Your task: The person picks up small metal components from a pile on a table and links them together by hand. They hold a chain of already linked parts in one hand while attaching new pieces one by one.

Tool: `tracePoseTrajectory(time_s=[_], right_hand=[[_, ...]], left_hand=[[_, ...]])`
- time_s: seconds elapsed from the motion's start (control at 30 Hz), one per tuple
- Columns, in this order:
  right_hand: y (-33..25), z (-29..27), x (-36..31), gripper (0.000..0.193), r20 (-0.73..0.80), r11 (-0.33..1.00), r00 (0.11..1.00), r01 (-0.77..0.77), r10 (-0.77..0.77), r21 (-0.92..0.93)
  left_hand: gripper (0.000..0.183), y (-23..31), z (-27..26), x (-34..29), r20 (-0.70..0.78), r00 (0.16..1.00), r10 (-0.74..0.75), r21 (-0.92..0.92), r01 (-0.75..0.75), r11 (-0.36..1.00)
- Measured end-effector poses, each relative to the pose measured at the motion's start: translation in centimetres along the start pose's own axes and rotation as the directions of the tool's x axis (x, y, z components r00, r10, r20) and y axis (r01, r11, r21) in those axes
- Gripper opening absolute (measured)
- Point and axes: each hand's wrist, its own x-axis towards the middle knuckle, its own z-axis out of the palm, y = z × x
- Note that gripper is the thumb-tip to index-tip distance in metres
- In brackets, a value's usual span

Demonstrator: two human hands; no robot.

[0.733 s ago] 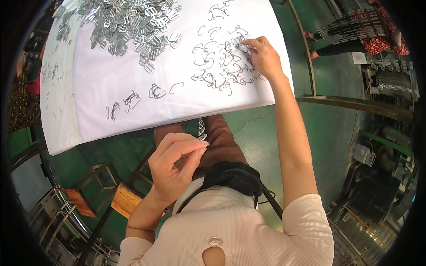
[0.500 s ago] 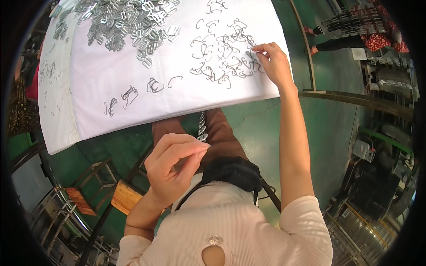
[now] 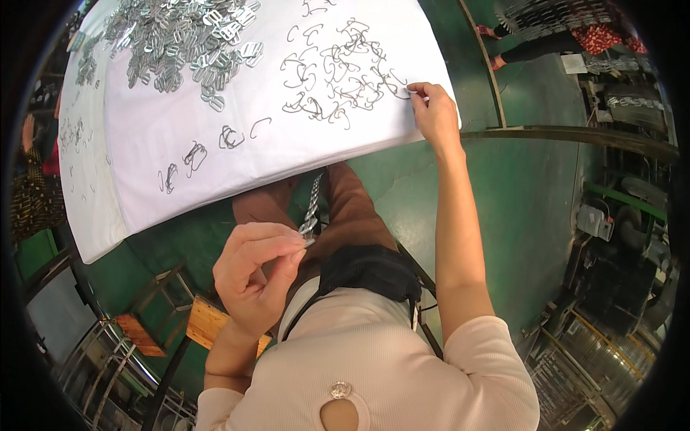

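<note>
My left hand [image 3: 251, 271] is raised above my lap, thumb and fingers pinched on the top end of a chain of small silver metal links [image 3: 313, 199]. The chain hangs down between my legs; its lower part is out of sight. At the table's right edge, my right hand [image 3: 437, 118] has its thumb and forefinger closed on a thin curved wire hook [image 3: 399, 91]. Beside it on the white cloth lies a loose spread of similar dark wire hooks [image 3: 345, 75]. Further left is a heap of flat silver metal buckles [image 3: 183, 50].
Small clusters of hooks [image 3: 194, 154] lie along the near side of the white-covered table [image 3: 158, 129]. A wooden stool [image 3: 208, 322] stands at lower left. Another person's patterned sleeve [image 3: 32, 194] shows at far left, another person's legs [image 3: 535, 50] at upper right.
My right hand has drawn slightly back from the spread of hooks, with one hook's curve now at its fingertips. The whole view has shifted a little; my left hand still pinches the chain.
</note>
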Motion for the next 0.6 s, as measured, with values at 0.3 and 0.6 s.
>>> tracePoseTrajectory(time_s=[0.3,0.6], right_hand=[[-3.4,0.9,0.9,0.024,0.148,0.993,0.982,0.117,-0.114,-0.013],[-5.0,2.9,7.6,0.026,0.201,0.958,0.961,0.225,-0.189,-0.175]], left_hand=[[0.019,0.4,1.0,-0.6,0.03,0.999,0.021,0.017,-0.022,1.0],[0.022,-0.2,1.3,-0.5,0.117,0.993,-0.031,-0.008,0.032,0.999]])
